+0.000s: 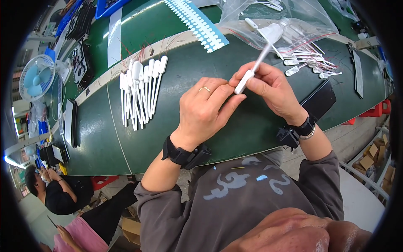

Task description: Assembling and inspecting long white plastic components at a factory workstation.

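A white plastic stick with a wider flat head [244, 82] is pinched in my right hand [275, 90]. Its thin shaft points up and away to the right, a little blurred. My left hand [203, 107] is closed beside the head, its fingertips meeting against the stick's near end. Whatever those fingertips pinch is hidden. On the left of the green table, similar white sticks [140, 84] lie in a bunch, heads away from me, with thin red wires at the far side. More white pieces [310, 63] with red wires lie in a loose pile at the right.
A clear plastic bag [302, 17] holding white sticks lies beyond the right hand. A blue sheet of white stickers [201, 27] is at the far middle. A black flat case [319, 98] lies near my right wrist. A fan [37, 77] and other people [63, 191] are at the left.
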Available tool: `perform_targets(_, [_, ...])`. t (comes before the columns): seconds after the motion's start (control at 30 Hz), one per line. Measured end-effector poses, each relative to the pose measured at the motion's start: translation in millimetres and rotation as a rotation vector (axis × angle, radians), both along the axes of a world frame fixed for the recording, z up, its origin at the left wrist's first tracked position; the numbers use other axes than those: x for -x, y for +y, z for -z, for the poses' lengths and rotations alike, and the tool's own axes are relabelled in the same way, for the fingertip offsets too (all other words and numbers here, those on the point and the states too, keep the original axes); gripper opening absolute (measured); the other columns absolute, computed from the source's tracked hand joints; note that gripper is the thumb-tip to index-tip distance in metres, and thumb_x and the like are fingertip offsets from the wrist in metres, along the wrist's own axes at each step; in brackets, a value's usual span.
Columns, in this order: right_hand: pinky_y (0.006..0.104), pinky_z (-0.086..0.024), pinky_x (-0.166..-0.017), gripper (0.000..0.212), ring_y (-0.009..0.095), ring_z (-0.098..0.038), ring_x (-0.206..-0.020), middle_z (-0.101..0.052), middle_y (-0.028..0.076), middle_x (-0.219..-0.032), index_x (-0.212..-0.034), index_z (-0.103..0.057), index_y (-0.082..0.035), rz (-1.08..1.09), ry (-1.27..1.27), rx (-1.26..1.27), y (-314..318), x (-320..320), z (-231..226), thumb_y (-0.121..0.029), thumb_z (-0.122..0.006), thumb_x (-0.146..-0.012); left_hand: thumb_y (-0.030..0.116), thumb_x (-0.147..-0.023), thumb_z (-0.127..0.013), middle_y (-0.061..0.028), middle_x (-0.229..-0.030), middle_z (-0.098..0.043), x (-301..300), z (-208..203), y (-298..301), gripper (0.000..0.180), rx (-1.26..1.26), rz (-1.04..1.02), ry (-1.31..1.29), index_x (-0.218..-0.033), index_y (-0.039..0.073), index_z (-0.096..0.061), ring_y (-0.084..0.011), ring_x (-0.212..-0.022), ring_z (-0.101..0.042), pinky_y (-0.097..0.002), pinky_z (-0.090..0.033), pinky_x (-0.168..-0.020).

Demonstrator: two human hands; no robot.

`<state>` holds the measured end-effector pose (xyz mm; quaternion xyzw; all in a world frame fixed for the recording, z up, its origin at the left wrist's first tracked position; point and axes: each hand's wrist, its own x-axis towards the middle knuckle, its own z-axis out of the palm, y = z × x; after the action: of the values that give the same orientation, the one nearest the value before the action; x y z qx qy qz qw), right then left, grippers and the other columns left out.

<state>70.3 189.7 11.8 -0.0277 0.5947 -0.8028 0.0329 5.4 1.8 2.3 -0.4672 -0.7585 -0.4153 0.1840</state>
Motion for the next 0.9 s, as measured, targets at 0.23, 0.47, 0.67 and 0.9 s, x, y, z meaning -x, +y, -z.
perform_targets(0.23, [0.0284,-0.048,-0.089,0.034,0.016,-0.062,-0.096,-0.066,0.009,-0.103,-0.116,-0.055,-0.002,-0.197,-0.184,0.261,7,5,7,-0.033,-0.051,-0.100,0.013,-0.083,-0.072,-0.0055,-0.068,-0.061,4,-2,-2,0.015,-0.076,-0.049,-0.188,-0.073,0.005,-0.065,-0.0244,-0.062,-0.060,-0.0349,-0.046,-0.054])
perform_targets(0.47, [0.0276,-0.050,-0.090,0.033,0.013,-0.062,-0.098,-0.066,0.008,-0.103,-0.115,-0.056,-0.003,-0.030,-0.242,0.164,5,7,9,-0.032,-0.050,-0.101,0.021,-0.093,-0.064,-0.0086,-0.070,-0.064,-2,4,-1,0.021,-0.085,-0.018,-0.603,-0.082,0.003,-0.069,-0.0233,-0.061,-0.061,-0.0328,-0.046,-0.055])
perform_targets(0.67, [0.0273,-0.049,-0.090,0.032,0.012,-0.062,-0.100,-0.065,0.008,-0.109,-0.113,-0.059,-0.003,-0.014,-0.218,0.071,0,7,12,-0.031,-0.053,-0.100,0.025,-0.094,-0.063,-0.0091,-0.066,-0.064,-8,11,5,0.026,0.018,0.041,-0.932,-0.084,0.003,-0.071,-0.0215,-0.057,-0.061,-0.0311,-0.045,-0.053])
perform_targets(0.9, [0.0255,-0.048,-0.089,0.031,0.011,-0.060,-0.099,-0.064,0.006,-0.104,-0.115,-0.058,-0.003,-0.023,-0.202,0.117,-6,5,8,-0.030,-0.051,-0.100,0.021,-0.092,-0.065,-0.0051,-0.060,-0.061,-19,11,9,0.023,0.072,-0.024,-0.571,-0.078,0.003,-0.071,-0.0116,-0.053,-0.057,-0.0287,-0.043,-0.050])
